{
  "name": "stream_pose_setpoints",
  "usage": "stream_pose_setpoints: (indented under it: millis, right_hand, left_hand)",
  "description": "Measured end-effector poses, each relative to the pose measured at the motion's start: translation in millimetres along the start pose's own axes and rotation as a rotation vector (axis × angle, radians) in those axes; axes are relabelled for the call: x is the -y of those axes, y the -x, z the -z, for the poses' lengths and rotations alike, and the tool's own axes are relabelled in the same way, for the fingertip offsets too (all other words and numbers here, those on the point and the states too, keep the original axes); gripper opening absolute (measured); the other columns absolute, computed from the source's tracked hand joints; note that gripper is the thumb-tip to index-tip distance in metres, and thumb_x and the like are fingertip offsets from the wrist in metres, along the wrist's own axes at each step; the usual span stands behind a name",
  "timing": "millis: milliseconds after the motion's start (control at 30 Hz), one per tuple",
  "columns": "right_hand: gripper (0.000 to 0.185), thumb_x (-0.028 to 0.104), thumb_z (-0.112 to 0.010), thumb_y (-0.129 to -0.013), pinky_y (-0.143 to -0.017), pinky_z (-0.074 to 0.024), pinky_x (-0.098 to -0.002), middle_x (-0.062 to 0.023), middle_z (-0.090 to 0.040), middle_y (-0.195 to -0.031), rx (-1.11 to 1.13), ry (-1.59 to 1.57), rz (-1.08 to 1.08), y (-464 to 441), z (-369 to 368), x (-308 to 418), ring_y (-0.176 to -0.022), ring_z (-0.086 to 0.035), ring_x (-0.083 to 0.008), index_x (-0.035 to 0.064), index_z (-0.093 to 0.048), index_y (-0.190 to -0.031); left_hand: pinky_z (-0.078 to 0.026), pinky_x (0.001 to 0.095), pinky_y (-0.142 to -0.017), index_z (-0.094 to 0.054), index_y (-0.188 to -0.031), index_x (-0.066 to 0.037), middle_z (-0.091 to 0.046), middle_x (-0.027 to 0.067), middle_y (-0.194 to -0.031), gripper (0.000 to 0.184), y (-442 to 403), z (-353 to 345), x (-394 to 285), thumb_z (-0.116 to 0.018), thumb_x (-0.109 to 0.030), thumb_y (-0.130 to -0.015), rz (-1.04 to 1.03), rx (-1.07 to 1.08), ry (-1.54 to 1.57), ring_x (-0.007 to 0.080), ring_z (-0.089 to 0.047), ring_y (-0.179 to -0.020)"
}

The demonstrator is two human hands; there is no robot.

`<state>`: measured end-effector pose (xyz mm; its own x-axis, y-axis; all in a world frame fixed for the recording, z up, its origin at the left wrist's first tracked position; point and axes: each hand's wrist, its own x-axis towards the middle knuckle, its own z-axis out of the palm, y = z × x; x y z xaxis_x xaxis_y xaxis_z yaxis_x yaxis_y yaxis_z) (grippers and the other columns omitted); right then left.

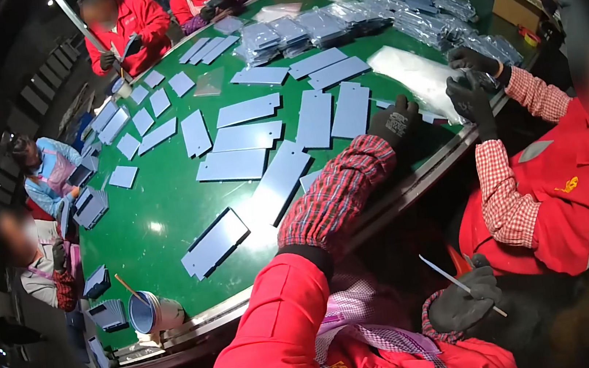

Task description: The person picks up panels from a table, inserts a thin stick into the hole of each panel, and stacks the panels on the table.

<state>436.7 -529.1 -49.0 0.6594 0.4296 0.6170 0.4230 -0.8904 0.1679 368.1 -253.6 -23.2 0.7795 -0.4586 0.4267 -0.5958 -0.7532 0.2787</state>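
Observation:
My left hand, in a dark glove below a plaid sleeve, reaches over the green table near its right edge. Its fingers are bent, and whatever they grip is hidden. A partly covered blue-grey panel lies beside those fingers, close to two notched flat panels. Low at the right, my gloved right hand is closed around a thin stick with a pale bluish upper end and a wood-coloured lower end. This hand is away from the tabletop.
Many blue-grey panels lie spread over the table, with plastic-wrapped stacks behind. A co-worker's gloved hands are by a white plastic sheet at right. A bucket with a wooden-handled tool stands at front left. Other people sit around.

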Motion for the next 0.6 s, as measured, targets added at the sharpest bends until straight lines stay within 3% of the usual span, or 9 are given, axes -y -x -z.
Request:
stream_pose_setpoints:
  millis: [67,133,200,267,333,400,433,500,600]
  right_hand:
    - [0.016,0.019,-0.045,-0.089,-0.063,-0.0469,-0.0312,-0.0066,-0.05,-0.08,-0.161,-0.163,-0.169,-3.5,39.8,55.1,-0.07,-0.053,-0.0176,0.0053,-0.049,-0.095]
    - [0.018,0.024,-0.04,-0.09,-0.062,-0.0463,-0.0348,-0.0038,-0.042,-0.07,-0.632,-0.623,-0.415,75.4,156.4,229.5,-0.064,-0.047,-0.016,0.0077,-0.045,-0.085]
    - [0.026,0.029,-0.036,-0.092,-0.061,-0.0458,-0.0383,-0.001,-0.034,-0.059,-0.952,-0.871,-0.462,129.0,217.8,314.7,-0.057,-0.041,-0.0143,0.0101,-0.041,-0.075]
    - [0.028,0.03,-0.03,-0.094,-0.067,-0.0468,-0.0415,-0.001,-0.036,-0.068,-0.911,-0.77,-0.493,140.2,219.5,324.1,-0.061,-0.039,-0.0138,0.0072,-0.042,-0.084]
    - [0.024,0.025,-0.031,-0.095,-0.065,-0.0478,-0.0326,0.0002,-0.034,-0.067,-0.875,-0.762,-0.485,129.6,219.1,326.3,-0.061,-0.038,-0.0095,0.0076,-0.042,-0.084]
    - [0.023,0.023,-0.036,-0.095,-0.062,-0.0461,-0.0206,0.0026,-0.033,-0.066,-0.855,-0.554,-0.746,122.1,224.8,338.3,-0.06,-0.037,-0.0046,0.0109,-0.042,-0.077]
    - [0.025,0.022,-0.041,-0.094,-0.062,-0.0429,-0.0128,0.0044,-0.031,-0.065,-0.695,-0.216,-0.753,113.6,228.9,342.5,-0.059,-0.037,-0.0022,0.0143,-0.04,-0.07]
    - [0.029,0.023,-0.04,-0.094,-0.066,-0.0421,-0.0118,0.0053,-0.029,-0.064,-0.835,-0.579,-0.681,120.1,213.9,339.6,-0.06,-0.036,-0.0021,0.0173,-0.039,-0.066]
    - [0.03,0.038,-0.031,-0.09,-0.079,-0.0412,-0.0407,0.0001,-0.034,-0.064,-0.797,-0.932,-0.54,141.6,209.9,348.0,-0.063,-0.039,-0.0143,0.0113,-0.041,-0.082]
  left_hand:
    - [-0.05,0.0445,-0.061,-0.047,-0.095,-0.005,-0.049,0.0171,-0.094,0.025,2.9,4.4,-1.5,-0.055,-0.023,-0.078,0.033,0.059,0.013,0.0329,-0.061,-0.077]
    - [-0.05,0.0441,-0.066,-0.048,-0.096,-0.003,-0.049,0.0182,-0.095,0.028,10.0,4.2,0.4,-0.056,-0.023,-0.077,-0.002,0.083,0.027,0.0342,-0.06,-0.079]
    - [-0.047,0.0423,-0.078,-0.047,-0.103,-0.002,-0.048,0.0195,-0.1,0.04,25.7,23.0,-14.3,-0.059,-0.025,-0.073,0.076,0.152,0.048,0.034,-0.057,-0.09]
    - [-0.047,0.0419,-0.079,-0.047,-0.103,-0.002,-0.048,0.0193,-0.1,0.039,31.1,23.1,-14.3,-0.059,-0.023,-0.073,0.156,0.177,0.101,0.0346,-0.057,-0.09]
    - [-0.047,0.0426,-0.075,-0.048,-0.099,-0.004,-0.05,0.0172,-0.101,0.031,38.3,7.3,6.9,-0.058,-0.019,-0.075,0.1,0.105,0.084,0.0344,-0.057,-0.087]
    - [-0.047,0.0415,-0.073,-0.051,-0.099,-0.004,-0.053,0.0156,-0.1,0.033,76.2,49.7,-3.1,-0.062,-0.019,-0.072,0.086,0.001,0.022,0.033,-0.058,-0.085]
    - [-0.046,0.0415,-0.075,-0.052,-0.1,-0.005,-0.054,0.0147,-0.099,0.035,98.0,65.3,1.4,-0.064,-0.019,-0.07,0.087,-0.034,-0.004,0.0322,-0.057,-0.087]
    - [-0.043,0.042,-0.08,-0.055,-0.1,-0.007,-0.056,0.0128,-0.099,0.036,148.2,95.9,18.3,-0.066,-0.019,-0.068,0.1,-0.114,-0.096,0.031,-0.055,-0.091]
    - [-0.039,0.0416,-0.08,-0.059,-0.096,-0.011,-0.058,0.0108,-0.093,0.033,238.1,150.4,43.7,-0.068,-0.018,-0.065,0.233,-0.144,-0.198,0.0304,-0.052,-0.092]
